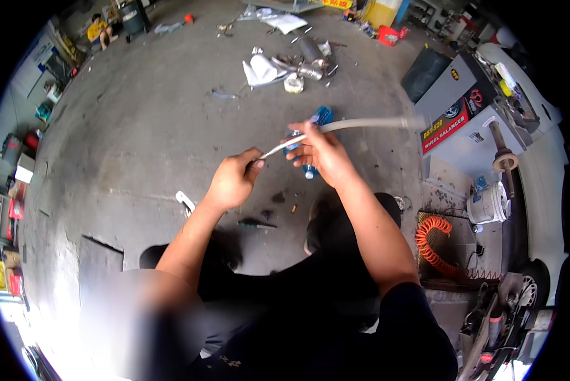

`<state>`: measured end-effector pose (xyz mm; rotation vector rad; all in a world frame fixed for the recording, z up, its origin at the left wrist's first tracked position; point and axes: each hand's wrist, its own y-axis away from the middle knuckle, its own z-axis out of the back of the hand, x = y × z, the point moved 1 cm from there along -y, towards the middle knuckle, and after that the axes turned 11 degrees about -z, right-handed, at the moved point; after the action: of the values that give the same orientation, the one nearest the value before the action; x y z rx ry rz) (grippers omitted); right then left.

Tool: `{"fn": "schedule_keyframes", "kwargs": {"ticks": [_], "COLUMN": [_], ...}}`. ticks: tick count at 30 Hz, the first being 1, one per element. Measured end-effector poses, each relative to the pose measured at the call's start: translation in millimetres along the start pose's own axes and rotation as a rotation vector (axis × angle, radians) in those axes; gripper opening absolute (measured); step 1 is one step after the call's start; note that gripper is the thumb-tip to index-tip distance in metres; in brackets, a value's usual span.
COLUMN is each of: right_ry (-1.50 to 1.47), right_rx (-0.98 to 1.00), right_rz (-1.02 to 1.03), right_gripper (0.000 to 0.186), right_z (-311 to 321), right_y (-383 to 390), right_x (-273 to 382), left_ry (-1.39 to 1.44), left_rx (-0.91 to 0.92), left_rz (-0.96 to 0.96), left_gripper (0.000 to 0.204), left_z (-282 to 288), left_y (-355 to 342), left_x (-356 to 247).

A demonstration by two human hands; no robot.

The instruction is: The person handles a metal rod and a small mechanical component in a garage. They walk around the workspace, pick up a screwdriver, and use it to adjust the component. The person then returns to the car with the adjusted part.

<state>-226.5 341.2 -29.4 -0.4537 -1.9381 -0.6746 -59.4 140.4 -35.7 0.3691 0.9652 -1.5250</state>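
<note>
Pinching the left end of a white tube (367,123), left of centre, with the left hand (234,181). Running it, mid-frame, between thumb and parted fingers of the right hand (323,152), before a blue object (323,115); cannot tell how firmly. Extending, blurred, toward a grey machine (482,149), upper right.

the strip (361,122) is whitish and the coiled hose (426,244) orange.
</note>
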Motion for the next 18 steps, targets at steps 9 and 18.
{"fn": "schedule_keyframes", "kwargs": {"ticks": [9, 18], "right_ry": [-0.372, -0.655], "right_rx": [-0.354, -0.286], "right_rz": [0.192, 0.418], "right_gripper": [0.044, 0.036], "right_z": [36.5, 85.6], "right_y": [-5.4, 12.3], "right_x": [-2.9, 28.2], "left_ry": [-0.31, 0.363], "left_rx": [-0.283, -0.881], "left_rz": [-0.192, 0.353], "left_gripper": [0.034, 0.037], "left_z": [36.2, 135.5], "left_y": [-14.7, -10.3], "left_x": [-24.9, 44.6]}}
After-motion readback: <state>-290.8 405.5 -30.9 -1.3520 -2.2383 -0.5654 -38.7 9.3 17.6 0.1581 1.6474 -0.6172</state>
